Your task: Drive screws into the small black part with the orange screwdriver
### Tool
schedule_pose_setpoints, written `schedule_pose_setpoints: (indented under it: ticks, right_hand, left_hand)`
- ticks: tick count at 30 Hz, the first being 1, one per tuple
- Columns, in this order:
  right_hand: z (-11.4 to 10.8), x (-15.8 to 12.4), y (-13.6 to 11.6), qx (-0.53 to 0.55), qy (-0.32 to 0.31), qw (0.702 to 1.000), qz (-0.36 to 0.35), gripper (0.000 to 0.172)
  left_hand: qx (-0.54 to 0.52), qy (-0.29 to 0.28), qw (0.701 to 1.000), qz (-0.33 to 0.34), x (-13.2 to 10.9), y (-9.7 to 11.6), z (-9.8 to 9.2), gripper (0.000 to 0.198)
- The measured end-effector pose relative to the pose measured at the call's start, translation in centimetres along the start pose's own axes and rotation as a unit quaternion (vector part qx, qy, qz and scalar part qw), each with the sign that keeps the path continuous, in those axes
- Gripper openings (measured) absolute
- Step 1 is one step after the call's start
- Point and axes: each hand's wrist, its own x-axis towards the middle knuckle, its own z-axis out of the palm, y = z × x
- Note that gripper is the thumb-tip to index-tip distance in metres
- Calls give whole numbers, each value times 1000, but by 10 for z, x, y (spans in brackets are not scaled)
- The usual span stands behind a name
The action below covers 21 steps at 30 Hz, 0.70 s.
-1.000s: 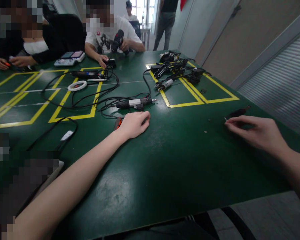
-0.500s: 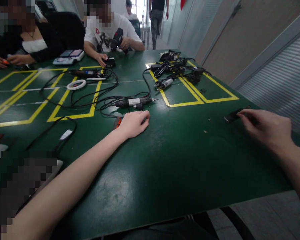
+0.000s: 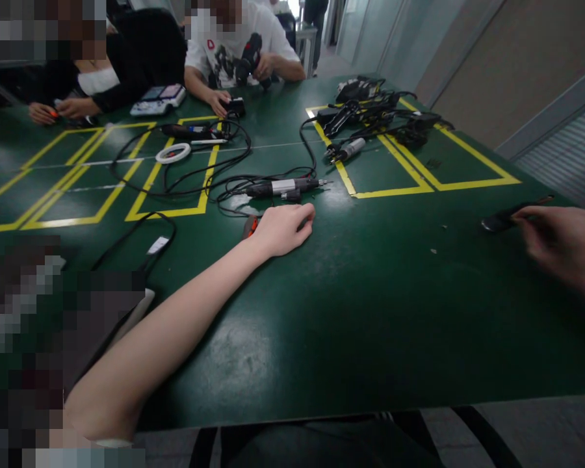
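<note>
My left hand (image 3: 283, 229) lies on the green table (image 3: 370, 312) with its fingers curled loosely. A small orange and black object (image 3: 249, 225) peeks out from under the heel of the palm. Just beyond the fingertips lies a black and silver electric screwdriver (image 3: 285, 188) with its cable. At the far right, my right hand (image 3: 565, 250) is blurred. Its fingers are closed at the near end of a flat black piece (image 3: 504, 220) that lies on the table.
Yellow tape boxes (image 3: 400, 190) mark the table. Black cables (image 3: 190, 185), a white ring (image 3: 172, 153), a second screwdriver (image 3: 348, 149) and a heap of black adapters (image 3: 370, 110) lie further back. Two people sit at the far side, handling small devices. A white-edged thing (image 3: 136, 312) lies by my left forearm.
My right hand has moved right and away, from beside the black piece onto its end. My left hand has stayed put. The view has shifted, so everything sits further right.
</note>
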Motion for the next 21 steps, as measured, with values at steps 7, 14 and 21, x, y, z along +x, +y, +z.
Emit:
schedule_pose_setpoints:
  ticks: [7,14,21]
  right_hand:
    - [0,-2,4,5,22,1000,-10,32]
    - [-3,-3,9,17,-43,999,10,24]
    - [0,-7,7,37,44,998,-25,29]
  left_hand:
    - [-7,-12,1000,-5,0,1,-1,24]
    - [-4,-2,1000,1,1,0,1,22]
    - [-3,-2,1000,-1,1,0,2,22]
